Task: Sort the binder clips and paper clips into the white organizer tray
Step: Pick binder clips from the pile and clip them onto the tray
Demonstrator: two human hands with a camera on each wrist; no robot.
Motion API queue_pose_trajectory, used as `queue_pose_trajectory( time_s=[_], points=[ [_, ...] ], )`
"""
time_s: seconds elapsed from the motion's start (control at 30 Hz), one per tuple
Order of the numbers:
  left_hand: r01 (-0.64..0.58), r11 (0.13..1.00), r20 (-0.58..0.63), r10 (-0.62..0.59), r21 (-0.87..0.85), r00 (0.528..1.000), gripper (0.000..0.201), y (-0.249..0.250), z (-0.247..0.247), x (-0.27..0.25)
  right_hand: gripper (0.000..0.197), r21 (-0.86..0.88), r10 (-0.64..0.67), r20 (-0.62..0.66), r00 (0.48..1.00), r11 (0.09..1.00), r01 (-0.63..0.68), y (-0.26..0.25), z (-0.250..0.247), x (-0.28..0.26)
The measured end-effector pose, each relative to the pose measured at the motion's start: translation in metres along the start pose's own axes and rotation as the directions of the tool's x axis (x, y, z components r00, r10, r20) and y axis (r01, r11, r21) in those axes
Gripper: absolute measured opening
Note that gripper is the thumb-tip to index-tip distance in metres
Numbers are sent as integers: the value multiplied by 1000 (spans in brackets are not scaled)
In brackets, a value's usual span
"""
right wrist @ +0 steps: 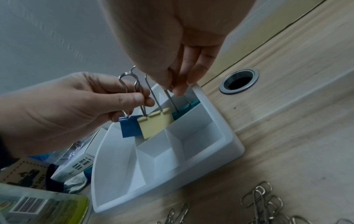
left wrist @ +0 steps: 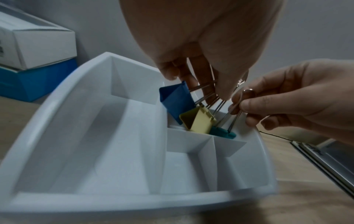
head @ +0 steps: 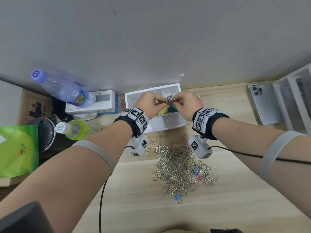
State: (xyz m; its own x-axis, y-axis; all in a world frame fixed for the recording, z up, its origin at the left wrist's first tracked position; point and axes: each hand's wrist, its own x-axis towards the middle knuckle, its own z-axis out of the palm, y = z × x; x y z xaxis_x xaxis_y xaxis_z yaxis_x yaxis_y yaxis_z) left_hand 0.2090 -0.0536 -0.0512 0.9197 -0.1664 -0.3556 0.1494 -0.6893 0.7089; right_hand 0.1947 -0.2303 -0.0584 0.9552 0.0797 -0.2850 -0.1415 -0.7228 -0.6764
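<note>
Both hands hover over the right part of the white organizer tray [head: 133, 100]. My left hand [head: 157, 102] pinches the wire handles of a blue binder clip [right wrist: 130, 128] and a yellow binder clip [right wrist: 156, 124], which hang over the tray's divider. My right hand [head: 177, 102] pinches the handles of a teal binder clip [right wrist: 184, 112] sitting low in a right compartment. In the left wrist view the blue clip [left wrist: 176, 101], yellow clip [left wrist: 197, 121] and teal clip [left wrist: 222, 133] hang side by side. A pile of silver paper clips [head: 180, 165] with small coloured binder clips lies on the desk nearer me.
Left of the tray stand a white and blue box [head: 94, 103], a clear water bottle [head: 62, 88], a green bottle [head: 79, 129] and a green bag [head: 16, 148]. A phone [head: 264, 105] and grey trays [head: 296, 98] lie right. A cable hole [right wrist: 239, 81] sits behind the tray.
</note>
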Motion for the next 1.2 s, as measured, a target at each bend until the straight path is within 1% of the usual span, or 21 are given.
queue_pose_trajectory(
  time_s=[0.07,0.13,0.23,0.33,0.4,0.5,0.67,0.77,0.83,0.93,1.0,1.2],
  points=[
    [1,1000,-8,-1,1,1000,13,1,-2,-1,18,17,5,-10,1000,1000,-5,0,0,0],
    [13,999,8,-12,-41,1000,12,0,-3,1,17,37,16,-24,1000,999,-15,0,-1,0],
    [-6,997,33,9,-83,999,17,-3,-3,4,15,54,20,-44,999,998,-18,0,-2,0],
    [-19,997,36,22,-74,999,15,-5,-2,4,15,54,28,-28,999,998,-27,0,-5,-1],
    [-7,999,25,8,-47,1000,19,-9,0,5,14,59,32,-13,999,998,-32,-2,-5,-2],
    [43,999,1,-43,-11,999,26,-14,1,4,15,47,32,-2,999,998,-32,-6,-4,-4],
    [50,997,-10,-51,-65,999,40,-10,4,1,19,10,16,15,1000,1000,-16,-9,-3,-4],
    [85,989,-16,-87,-117,996,39,-4,6,4,19,7,17,12,1000,1000,-17,-8,-3,-3],
    [100,991,-33,-103,-85,994,38,1,7,6,18,1,9,9,1000,1000,-9,-6,-4,-3],
    [137,991,-31,-136,3,990,53,5,9,13,19,2,1,16,1000,1000,-1,-5,-4,-2],
    [152,988,-35,-151,31,988,62,8,9,17,18,-1,-4,16,1000,1000,4,-5,-4,-2],
    [108,975,-23,-106,192,994,67,10,13,19,17,11,-8,21,1000,1000,8,-5,-6,-3]
  ],
)
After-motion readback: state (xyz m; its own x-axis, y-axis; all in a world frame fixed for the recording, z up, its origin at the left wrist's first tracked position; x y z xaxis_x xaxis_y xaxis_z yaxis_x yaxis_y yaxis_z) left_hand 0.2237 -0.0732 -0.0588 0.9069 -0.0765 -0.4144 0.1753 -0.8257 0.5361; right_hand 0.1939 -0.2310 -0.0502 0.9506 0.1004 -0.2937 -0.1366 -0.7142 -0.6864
